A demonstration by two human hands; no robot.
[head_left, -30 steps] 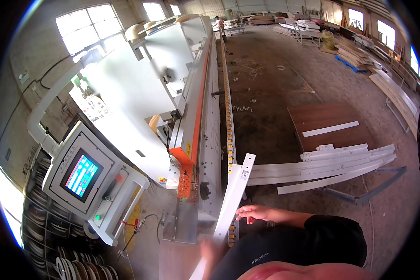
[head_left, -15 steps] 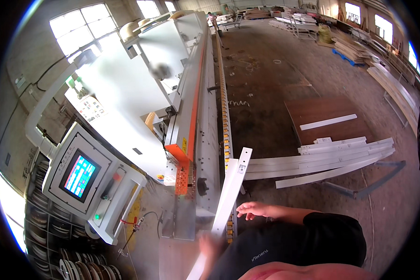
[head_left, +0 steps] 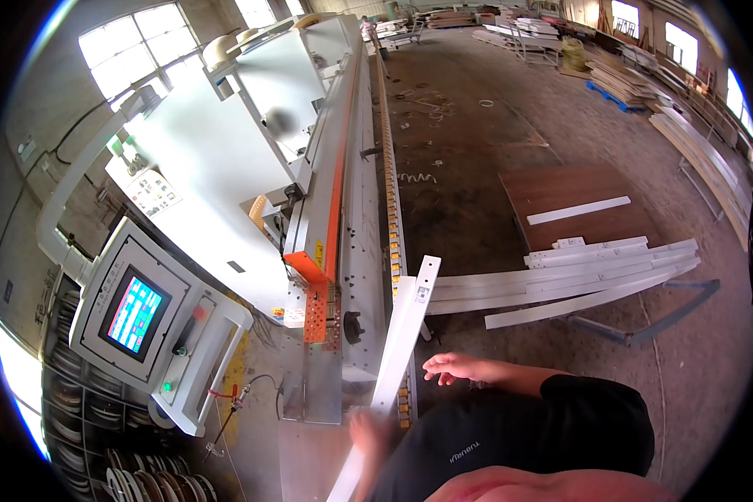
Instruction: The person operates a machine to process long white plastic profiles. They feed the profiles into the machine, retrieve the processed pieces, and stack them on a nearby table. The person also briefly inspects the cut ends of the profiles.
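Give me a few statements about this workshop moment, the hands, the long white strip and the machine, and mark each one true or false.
1. The left hand grips the long white strip near its lower end. True.
2. The right hand is closed around the strip. False: it hovers open beside the strip, fingers spread, not touching it.
3. The strip lies along the feed rail of the big white and orange machine. True.
4. The control panel screen on the left is dark. False: it is lit with coloured blocks.
5. The stack of white strips lies on top of the machine. False: it rests on a low support out on the floor, to the right.
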